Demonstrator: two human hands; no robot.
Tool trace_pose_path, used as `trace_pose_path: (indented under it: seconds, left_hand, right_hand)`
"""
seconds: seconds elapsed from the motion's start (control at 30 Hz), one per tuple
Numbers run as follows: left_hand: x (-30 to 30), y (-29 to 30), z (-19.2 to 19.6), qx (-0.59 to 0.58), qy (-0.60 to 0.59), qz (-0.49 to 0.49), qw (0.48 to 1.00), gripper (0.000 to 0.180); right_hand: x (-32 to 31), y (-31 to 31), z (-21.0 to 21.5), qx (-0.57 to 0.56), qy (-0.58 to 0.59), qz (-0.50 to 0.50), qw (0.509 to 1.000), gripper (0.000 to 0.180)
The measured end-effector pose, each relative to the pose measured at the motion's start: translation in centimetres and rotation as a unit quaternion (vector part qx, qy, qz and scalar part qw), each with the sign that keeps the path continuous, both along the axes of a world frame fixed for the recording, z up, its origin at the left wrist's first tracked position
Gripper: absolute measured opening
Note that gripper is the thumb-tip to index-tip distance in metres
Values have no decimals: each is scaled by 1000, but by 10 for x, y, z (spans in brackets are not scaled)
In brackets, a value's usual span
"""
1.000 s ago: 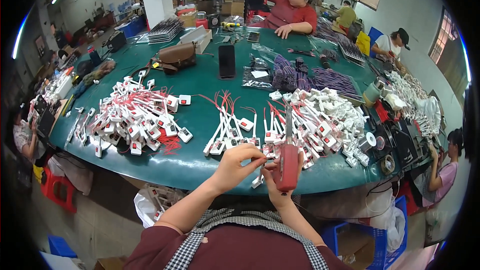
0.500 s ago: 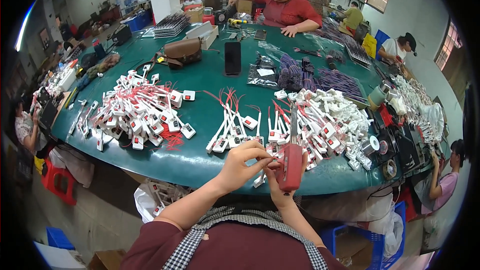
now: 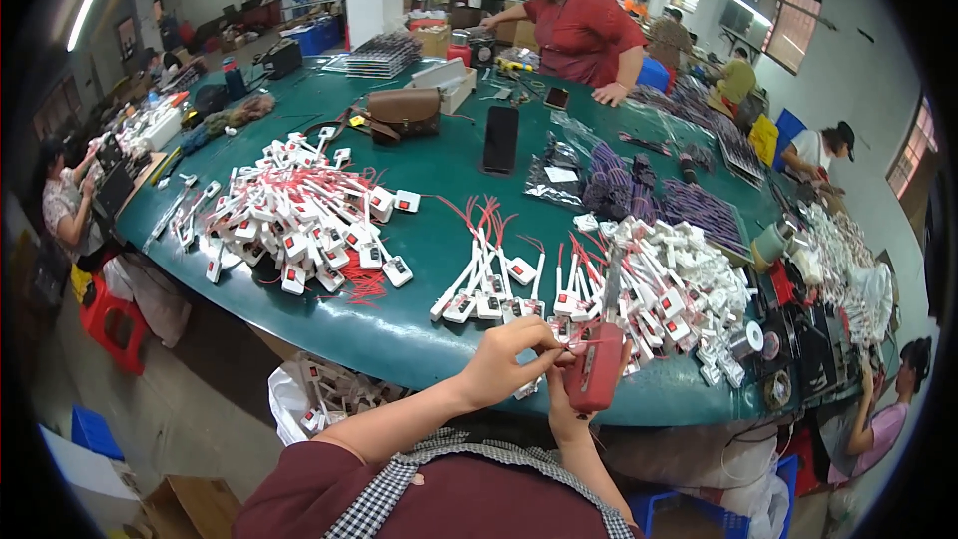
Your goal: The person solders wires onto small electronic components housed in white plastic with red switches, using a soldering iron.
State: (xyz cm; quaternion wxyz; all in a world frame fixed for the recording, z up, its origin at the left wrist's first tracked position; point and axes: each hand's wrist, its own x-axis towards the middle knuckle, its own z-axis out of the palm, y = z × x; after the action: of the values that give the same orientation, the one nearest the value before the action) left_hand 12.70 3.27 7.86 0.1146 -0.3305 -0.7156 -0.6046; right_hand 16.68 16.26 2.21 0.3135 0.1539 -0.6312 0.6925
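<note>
Held upright in my right hand (image 3: 569, 413) is a red-bodied hand tool (image 3: 599, 371) with a long grey metal shaft; its exact kind is unclear. The fingers partly hide behind the body. Just left of the tool, my left hand (image 3: 502, 367) is closed, thumb and fingertips pinched on thin red wire (image 3: 575, 342) against its side. Beyond my hands lies a small group of white plastic switch housings (image 3: 487, 305) with white stems and red wires. A large pile of similar white pieces (image 3: 689, 274) spreads behind and right of the tool.
More wired white pieces (image 3: 289, 210) are heaped left on the green table (image 3: 329, 324). Farther back are a brown bag (image 3: 403, 112), a black phone (image 3: 500, 140) and purple wire bundles (image 3: 704, 212). A solder spool (image 3: 746, 340) stands right. A person in red (image 3: 584, 30) stands across.
The view has tilted and shifted, so the table and my hands appear lower and farther right. My hands keep their hold on the tool and wire. The person across has become more upright.
</note>
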Motion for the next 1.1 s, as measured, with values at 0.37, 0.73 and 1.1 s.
trace_pose_path:
  seconds: [0.37, 0.73, 1.1]
  left_hand:
    - [19, -2, -37, -48, -141, -48, 988, 48]
    - [-39, 7, -95, -9, -266, 33, 963, 20]
    - [-51, 15, -74, -312, -46, 177, 932, 24]
  right_hand:
    - [4, 5, -3, -107, -89, -9, 990, 98]
    - [11, 38, 13, -8, -128, -68, 989, 45]
    - [75, 77, 4, -46, -239, -65, 968, 53]
